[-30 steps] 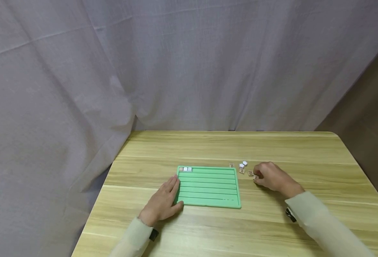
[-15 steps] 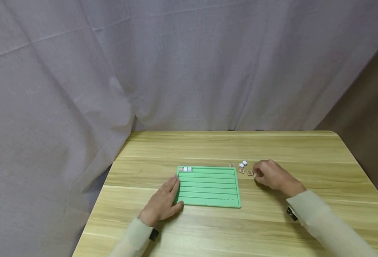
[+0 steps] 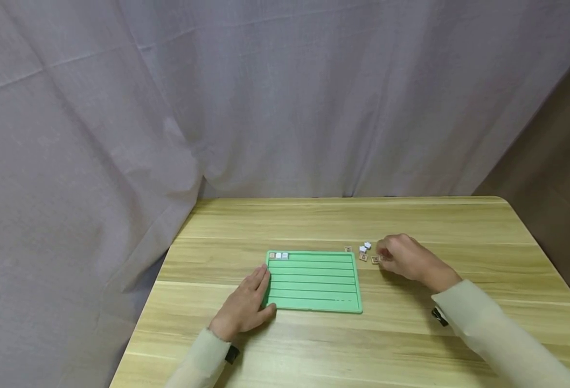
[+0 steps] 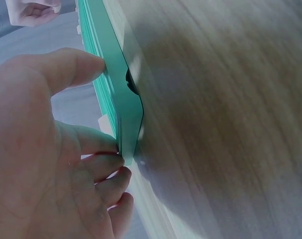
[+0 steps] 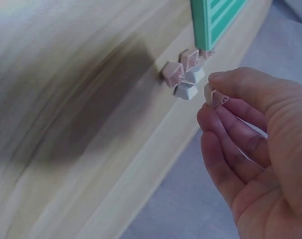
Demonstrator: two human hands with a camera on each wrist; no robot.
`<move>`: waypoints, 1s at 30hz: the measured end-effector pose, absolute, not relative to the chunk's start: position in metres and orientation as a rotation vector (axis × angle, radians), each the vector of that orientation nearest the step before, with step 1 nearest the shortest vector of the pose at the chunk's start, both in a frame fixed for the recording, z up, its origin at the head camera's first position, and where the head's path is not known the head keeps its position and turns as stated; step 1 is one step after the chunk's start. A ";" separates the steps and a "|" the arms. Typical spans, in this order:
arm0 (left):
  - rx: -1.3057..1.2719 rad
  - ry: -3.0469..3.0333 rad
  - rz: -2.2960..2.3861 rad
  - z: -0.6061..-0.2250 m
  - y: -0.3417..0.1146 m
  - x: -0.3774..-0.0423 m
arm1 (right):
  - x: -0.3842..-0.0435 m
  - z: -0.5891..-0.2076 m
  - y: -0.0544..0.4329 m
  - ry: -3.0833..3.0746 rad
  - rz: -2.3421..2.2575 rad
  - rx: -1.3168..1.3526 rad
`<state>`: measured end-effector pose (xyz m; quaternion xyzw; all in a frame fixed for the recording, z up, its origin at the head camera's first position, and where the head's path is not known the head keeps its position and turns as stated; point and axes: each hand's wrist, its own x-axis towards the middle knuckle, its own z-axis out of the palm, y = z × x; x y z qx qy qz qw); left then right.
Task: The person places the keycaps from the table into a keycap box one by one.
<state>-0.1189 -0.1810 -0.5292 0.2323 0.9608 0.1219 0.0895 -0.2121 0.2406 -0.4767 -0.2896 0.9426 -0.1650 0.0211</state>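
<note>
The green ridged tray lies flat, with several keycaps in the left end of its top row. My left hand rests at the tray's left side, fingers extended along the edge and thumb on the near edge; the left wrist view shows the thumb against the rim. Right of the tray, my right hand pinches a small keycap between thumb and fingertips. Loose brown keycaps and white keycaps lie close to that hand, some with their hollow undersides up.
The wooden table has its back edge in front of a grey curtain. One brown keycap lies right by the tray's far right corner. Dark cloth hangs at the right.
My right hand has moved slightly away from me and to the left, lifting the pinched keycap. The left hand stays at the tray.
</note>
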 end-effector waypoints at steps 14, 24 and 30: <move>0.686 2.871 0.382 -0.530 -0.182 -0.119 | -0.214 -0.474 0.227 2.865 -0.588 -0.908; 0.697 2.870 0.377 -0.532 -0.181 -0.117 | -0.211 -0.477 0.221 2.880 -0.610 -0.893; 0.691 2.880 0.378 -0.532 -0.182 -0.118 | -0.213 -0.477 0.215 2.858 -0.626 -0.921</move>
